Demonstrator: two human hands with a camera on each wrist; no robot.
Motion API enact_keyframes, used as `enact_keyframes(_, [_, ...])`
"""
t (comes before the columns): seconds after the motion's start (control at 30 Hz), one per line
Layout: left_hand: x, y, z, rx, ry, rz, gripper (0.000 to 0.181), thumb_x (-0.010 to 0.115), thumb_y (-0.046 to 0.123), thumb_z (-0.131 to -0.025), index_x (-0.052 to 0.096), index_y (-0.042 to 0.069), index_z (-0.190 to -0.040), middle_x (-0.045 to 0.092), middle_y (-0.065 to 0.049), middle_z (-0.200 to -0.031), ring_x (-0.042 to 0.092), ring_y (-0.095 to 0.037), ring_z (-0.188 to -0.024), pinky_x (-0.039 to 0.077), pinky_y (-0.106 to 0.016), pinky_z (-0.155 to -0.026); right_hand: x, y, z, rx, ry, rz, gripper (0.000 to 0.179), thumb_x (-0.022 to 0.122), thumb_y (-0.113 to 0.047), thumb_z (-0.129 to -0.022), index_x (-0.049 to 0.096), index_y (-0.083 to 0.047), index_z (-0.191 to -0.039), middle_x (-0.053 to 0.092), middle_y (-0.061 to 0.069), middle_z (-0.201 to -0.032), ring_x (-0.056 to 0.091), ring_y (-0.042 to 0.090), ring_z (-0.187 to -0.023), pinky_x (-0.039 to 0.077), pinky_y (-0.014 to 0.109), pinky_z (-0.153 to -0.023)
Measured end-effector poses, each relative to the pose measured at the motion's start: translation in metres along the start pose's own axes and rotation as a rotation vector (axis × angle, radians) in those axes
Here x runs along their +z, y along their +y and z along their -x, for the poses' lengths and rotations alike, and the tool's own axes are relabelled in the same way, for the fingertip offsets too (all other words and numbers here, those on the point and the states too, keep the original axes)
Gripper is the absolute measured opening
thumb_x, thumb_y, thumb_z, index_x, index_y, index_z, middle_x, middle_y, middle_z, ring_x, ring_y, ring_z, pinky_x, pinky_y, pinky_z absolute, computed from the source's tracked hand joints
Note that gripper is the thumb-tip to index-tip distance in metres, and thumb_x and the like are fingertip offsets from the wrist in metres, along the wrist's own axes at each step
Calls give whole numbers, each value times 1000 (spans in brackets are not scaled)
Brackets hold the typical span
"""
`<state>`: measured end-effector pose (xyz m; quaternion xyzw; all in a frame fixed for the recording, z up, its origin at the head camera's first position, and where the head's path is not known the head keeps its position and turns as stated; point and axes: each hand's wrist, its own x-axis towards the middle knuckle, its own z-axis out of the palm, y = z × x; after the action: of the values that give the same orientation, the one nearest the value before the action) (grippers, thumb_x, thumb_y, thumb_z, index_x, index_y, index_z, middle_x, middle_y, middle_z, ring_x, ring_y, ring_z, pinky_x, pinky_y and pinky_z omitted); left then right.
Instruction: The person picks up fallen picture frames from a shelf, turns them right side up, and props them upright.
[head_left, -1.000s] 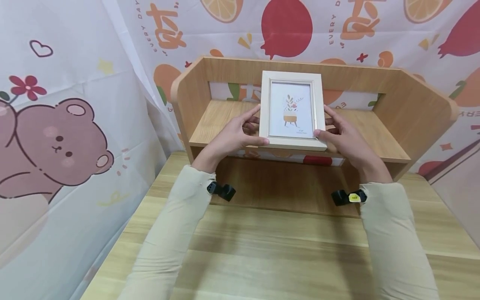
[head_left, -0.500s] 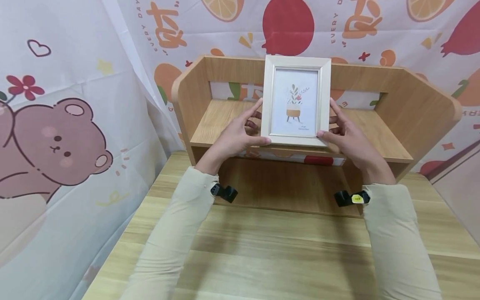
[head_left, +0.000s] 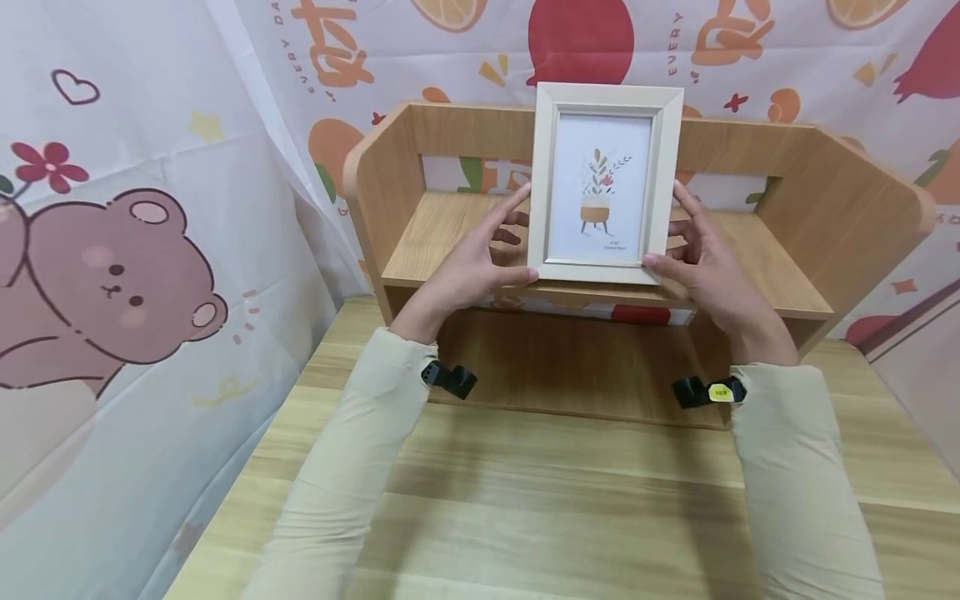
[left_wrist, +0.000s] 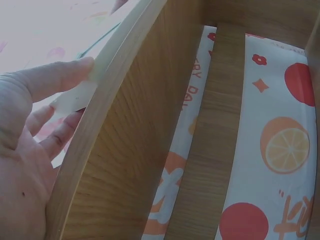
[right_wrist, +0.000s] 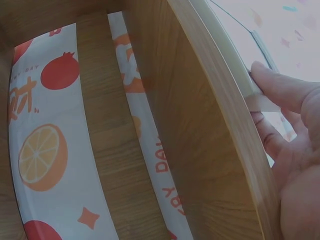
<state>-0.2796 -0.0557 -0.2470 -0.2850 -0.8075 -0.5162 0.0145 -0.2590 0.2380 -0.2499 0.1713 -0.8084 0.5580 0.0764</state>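
Note:
A cream-white picture frame point(head_left: 600, 192) with a potted-plant print faces me over the upper board of a wooden desktop shelf point(head_left: 787, 258), leaning slightly back. My left hand point(head_left: 480, 258) grips its lower left corner, thumb on the front edge and fingers along the side. On the opposite lower corner, my right hand point(head_left: 708, 258) holds it the same way. The frame's bottom edge is close over the board's front edge. In the left wrist view a pale frame corner point(left_wrist: 75, 97) shows under the thumb. The right wrist view shows the other frame corner point(right_wrist: 262, 103) between thumb and fingers.
The shelf stands on a light wood table point(head_left: 562, 508), its side panels point(head_left: 386, 208) rising left and right of the hands. Behind it hangs a fruit-print cloth point(head_left: 577, 42). A bear-print curtain point(head_left: 255, 167) is at the left. Both wrists carry black cameras point(head_left: 450, 379).
The picture frame has tilted from leaning well back to more upright, its top edge rising and shifting slightly right. Both hands keep their hold on the lower corners.

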Motion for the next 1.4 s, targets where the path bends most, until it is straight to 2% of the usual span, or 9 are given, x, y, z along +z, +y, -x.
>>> enact_keyframes(0.17, [1,0,0,2,8,12,96,76,4,-80,21,30,-154,46,-11,-136,49,-26,-113,43,-41,-101,-3,0,0,-23,-36,-53,90,66,2,-87,21,-43,-151,52,-1,-119,53,18,-86,45,18,-72])
enact_keyframes(0.43, [4,-1,1,12,24,31,96,75,2,-80,22,34,-153,48,-9,-122,56,-22,-97,50,-35,-91,-2,0,4,-43,-4,5,93,66,2,-86,18,-44,-151,49,-3,-123,55,15,-82,48,16,-73])
enact_keyframes(0.67, [6,0,4,-26,39,-39,96,75,6,-82,19,42,-151,52,-8,-116,58,-20,-98,51,-36,-91,1,5,6,-79,20,4,95,66,4,-85,17,-41,-152,50,-4,-126,59,14,-80,51,16,-71])
enact_keyframes(0.83, [7,1,6,-37,56,-109,96,75,10,-83,17,46,-151,53,-7,-113,60,-18,-98,50,-37,-91,4,6,7,-98,50,61,94,65,4,-87,15,-41,-153,49,-5,-127,58,12,-84,49,15,-73])
enact_keyframes(1.2, [9,1,8,23,101,-211,93,75,14,-84,16,41,-151,54,-6,-113,63,-17,-98,51,-40,-87,10,5,9,-105,119,146,92,66,-4,-89,12,-42,-153,45,11,-135,52,10,-92,42,16,-79])
enact_keyframes(1.4, [11,2,9,13,109,-224,92,75,14,-84,16,40,-150,55,-5,-113,63,-17,-99,51,-41,-86,13,5,10,-96,129,156,91,66,-8,-89,10,-43,-152,44,10,-135,51,14,-91,44,14,-80])
